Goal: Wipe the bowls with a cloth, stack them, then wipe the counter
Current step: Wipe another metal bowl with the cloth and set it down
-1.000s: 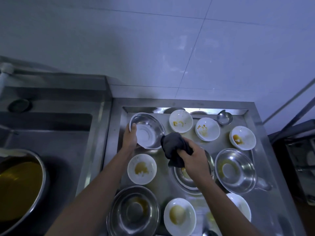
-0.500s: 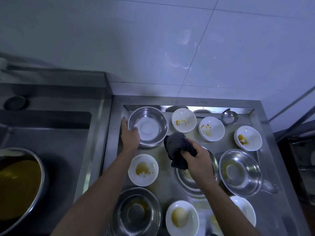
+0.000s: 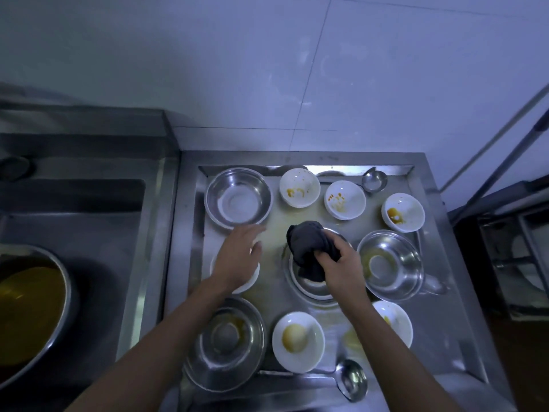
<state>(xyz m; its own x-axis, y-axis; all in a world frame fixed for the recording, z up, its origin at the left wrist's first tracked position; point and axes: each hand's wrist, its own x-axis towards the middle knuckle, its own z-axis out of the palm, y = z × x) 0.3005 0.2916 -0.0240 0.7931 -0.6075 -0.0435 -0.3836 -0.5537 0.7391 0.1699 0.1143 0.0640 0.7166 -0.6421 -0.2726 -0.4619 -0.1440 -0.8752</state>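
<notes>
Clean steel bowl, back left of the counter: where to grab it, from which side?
Take the steel bowl by its near rim, from the front, thumb inside. It sits upright and open; the left hand is nearest and free. A white bowl crowds its right side.

counter (image 3: 439,331) right of sink (image 3: 89,215). back row left to right: steel bowl (image 3: 238,200), 3 small bowls, ladle (image 3: 373,180) behind them. left hand (image 3: 237,260) over a small bowl; right hand (image 3: 341,267) with cloth (image 3: 309,248) over middle bowl (image 3: 309,288). big pot (image 3: 26,310) in sink.
</notes>
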